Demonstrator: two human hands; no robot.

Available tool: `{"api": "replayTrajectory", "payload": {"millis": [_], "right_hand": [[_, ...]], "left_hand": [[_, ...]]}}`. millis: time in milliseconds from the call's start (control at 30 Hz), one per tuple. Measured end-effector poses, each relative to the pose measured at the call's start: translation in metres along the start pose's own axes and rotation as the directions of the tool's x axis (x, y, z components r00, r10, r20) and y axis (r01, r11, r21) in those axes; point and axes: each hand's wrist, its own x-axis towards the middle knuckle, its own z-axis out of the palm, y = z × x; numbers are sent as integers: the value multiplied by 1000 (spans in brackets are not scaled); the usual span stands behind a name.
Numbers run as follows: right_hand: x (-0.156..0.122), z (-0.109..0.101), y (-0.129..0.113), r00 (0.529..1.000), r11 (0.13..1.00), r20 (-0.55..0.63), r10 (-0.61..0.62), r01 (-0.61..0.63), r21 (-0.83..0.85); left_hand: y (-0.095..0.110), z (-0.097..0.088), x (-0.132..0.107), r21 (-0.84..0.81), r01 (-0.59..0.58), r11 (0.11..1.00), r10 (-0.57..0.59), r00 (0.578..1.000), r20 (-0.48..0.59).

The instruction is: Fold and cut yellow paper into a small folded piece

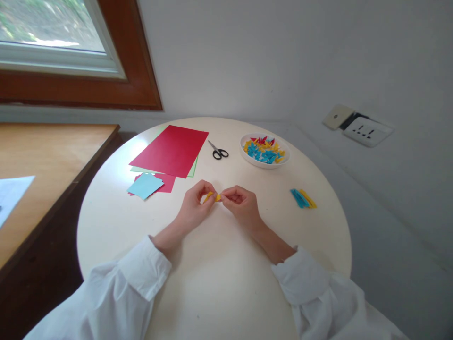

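Note:
Between my two hands, over the middle of the round white table (219, 283), is a small folded piece of yellow paper (211, 196). My left hand (198, 202) pinches it from the left with thumb and fingers. From the other side my right hand (242, 204) pinches its right end, fingertips close to the left ones. The fingers cover much of the paper, so its full shape is hidden. Beyond the hands lie scissors (218, 152) with black handles. A white dish (265, 164) farther right holds many small folded paper pieces (264, 150) in blue, yellow and red.
At the back left, a large red sheet (173, 150) lies over green sheets (193, 168). Nearer are light blue paper squares (146, 186) on red ones (167, 184). Folded blue and yellow strips (303, 198) lie at right. A wooden desk (63, 156) stands left, a wall behind.

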Motion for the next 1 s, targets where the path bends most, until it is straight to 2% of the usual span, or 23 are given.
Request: {"api": "replayTrajectory", "payload": {"millis": [233,400,567,1000], "right_hand": [[0,-1,2,1000,1000,12,16,-16,6],[1,0,3,999,996,23,40,-42,81],[1,0,5,999,992,46,18,-24,123],[1,1,8,998,995,-2,-59,59,84]], "left_hand": [[0,-1,1,19,-15,1000,15,1000,2],[2,-1,2,33,3,999,-2,1000,-16],[1,-2,2,38,-8,999,9,1000,-27],[-1,0,1,24,-9,1000,9,1000,-21]]}}
